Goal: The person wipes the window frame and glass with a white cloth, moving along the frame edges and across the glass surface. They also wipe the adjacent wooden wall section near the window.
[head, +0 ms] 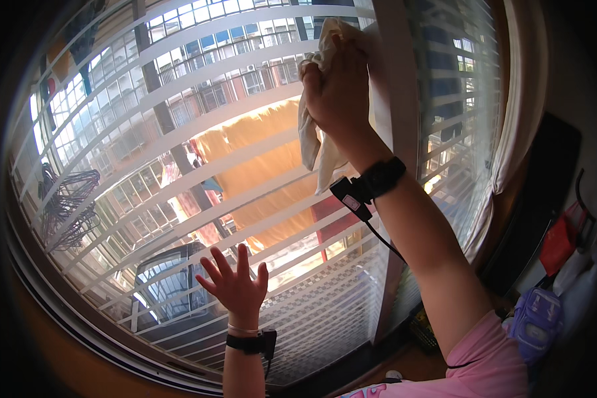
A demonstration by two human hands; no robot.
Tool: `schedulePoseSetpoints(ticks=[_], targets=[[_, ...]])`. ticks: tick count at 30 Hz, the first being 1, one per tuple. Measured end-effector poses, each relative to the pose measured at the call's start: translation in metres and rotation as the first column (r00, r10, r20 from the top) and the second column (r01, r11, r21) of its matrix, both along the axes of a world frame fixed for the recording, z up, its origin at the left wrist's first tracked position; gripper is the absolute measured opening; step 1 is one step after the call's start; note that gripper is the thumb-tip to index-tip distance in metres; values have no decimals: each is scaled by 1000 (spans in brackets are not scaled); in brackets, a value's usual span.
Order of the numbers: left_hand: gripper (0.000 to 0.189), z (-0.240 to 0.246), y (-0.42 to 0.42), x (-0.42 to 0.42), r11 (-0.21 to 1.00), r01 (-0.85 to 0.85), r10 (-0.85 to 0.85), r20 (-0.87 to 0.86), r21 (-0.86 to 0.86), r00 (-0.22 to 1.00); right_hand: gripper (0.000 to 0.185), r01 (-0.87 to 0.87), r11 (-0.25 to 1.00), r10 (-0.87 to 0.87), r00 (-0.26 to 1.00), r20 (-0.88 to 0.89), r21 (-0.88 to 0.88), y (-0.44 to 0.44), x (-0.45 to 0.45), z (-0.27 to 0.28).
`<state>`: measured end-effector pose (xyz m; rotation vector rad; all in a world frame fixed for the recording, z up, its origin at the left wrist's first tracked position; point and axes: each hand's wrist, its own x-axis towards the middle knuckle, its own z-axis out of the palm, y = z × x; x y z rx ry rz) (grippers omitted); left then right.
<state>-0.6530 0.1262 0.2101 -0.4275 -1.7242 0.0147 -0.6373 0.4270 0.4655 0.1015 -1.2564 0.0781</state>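
Observation:
A pale cloth (311, 144) is bunched under my right hand (338, 89), high up on a striped glass pane (258, 174) beside its upright frame. Loose ends of the cloth hang below the palm. Lower and to the left, my left hand (239, 286) is raised before the same glass with its fingers spread, holding nothing. Whether its fingertips touch the pane I cannot tell. Both wrists wear black straps with small devices, and a cable runs from the right one.
The frame's upright (403, 89) stands right of the cloth. Further right are a gathered curtain (522, 99), a red bag (559, 244) and a purple backpack (535, 323). Beyond the glass show clustered hangers (69, 209), an orange cloth (263, 174) and a dark vehicle (171, 283).

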Motion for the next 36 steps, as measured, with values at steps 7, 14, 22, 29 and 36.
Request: schedulePoseSetpoints(ticks=[7, 14, 22, 29, 36], targets=[[64, 1, -7, 1, 1000, 2, -2, -18, 17, 1000, 68, -55, 989, 86, 969, 230, -140, -20, 20, -121], [64, 1, -5, 2, 1000, 7, -7, -21, 13, 1000, 73, -45, 914, 247, 850, 465, -404, -48, 48, -313], [65, 1, -6, 2, 1000, -11, 11, -26, 9, 1000, 85, 40, 832, 391, 666, 636, -554, -76, 59, -456], [65, 2, -5, 1, 1000, -18, 18, -37, 13, 999, 69, -10, 985, 120, 744, 657, -170, -43, 48, -281], [63, -2, -6, -1, 999, 3, -1, -34, 45, 999, 61, 20, 988, 66, 846, 530, -155, -61, 32, -216]])
